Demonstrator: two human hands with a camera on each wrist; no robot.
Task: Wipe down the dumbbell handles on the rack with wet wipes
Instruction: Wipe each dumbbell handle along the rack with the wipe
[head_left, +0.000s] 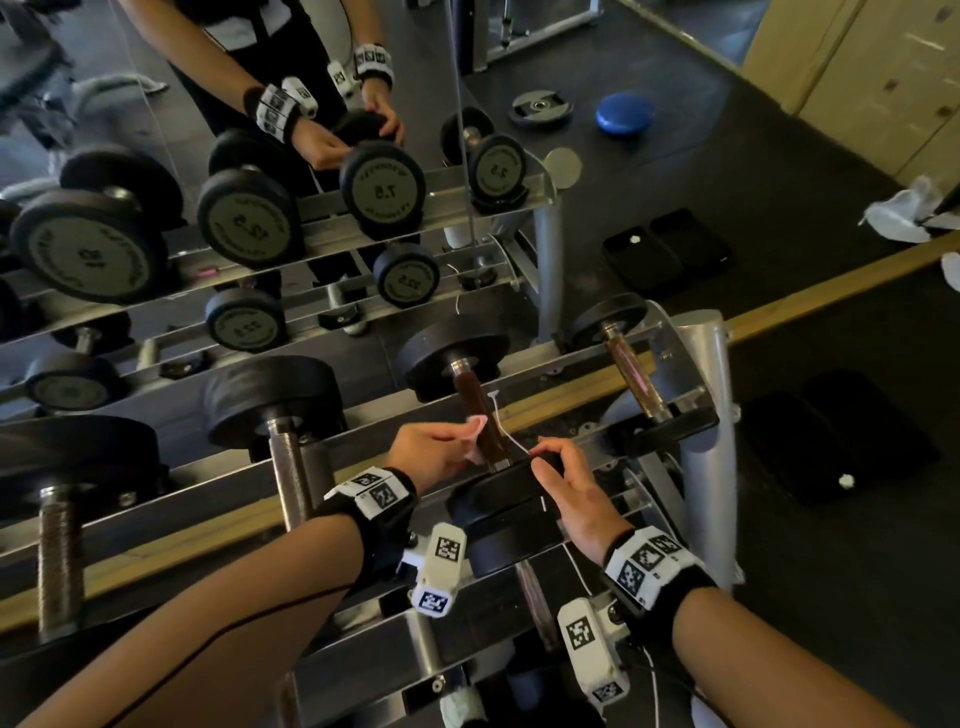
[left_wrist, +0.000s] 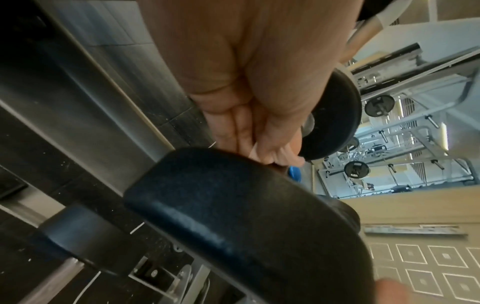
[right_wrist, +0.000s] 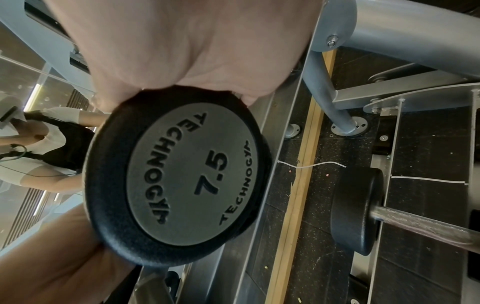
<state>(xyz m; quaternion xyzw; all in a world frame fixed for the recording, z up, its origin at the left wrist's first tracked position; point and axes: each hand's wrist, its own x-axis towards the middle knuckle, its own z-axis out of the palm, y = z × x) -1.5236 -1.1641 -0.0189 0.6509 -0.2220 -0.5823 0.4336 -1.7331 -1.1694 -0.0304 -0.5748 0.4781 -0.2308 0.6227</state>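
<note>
A 7.5 dumbbell lies across the top rails of the rack (head_left: 571, 387), its brown handle (head_left: 474, 402) running away from me. My left hand (head_left: 452, 447) pinches a pale pink wet wipe (head_left: 477, 427) and holds it against the left side of the handle, near the front head (head_left: 493, 501). My right hand (head_left: 553, 470) grips the rim of that front head from the right. In the left wrist view the fingers (left_wrist: 257, 142) curl round a sliver of the wipe (left_wrist: 253, 153) above the black head (left_wrist: 246, 216). The right wrist view shows my palm (right_wrist: 182, 51) on top of the 7.5 end plate (right_wrist: 187, 181).
A larger dumbbell (head_left: 285, 457) lies to the left and a smaller one (head_left: 631, 376) to the right on the same tier. Just behind the rack a mirror (head_left: 260, 208) reflects it all. The grey rack post (head_left: 709, 415) stands at the right. Black mats (head_left: 841, 441) lie on the floor.
</note>
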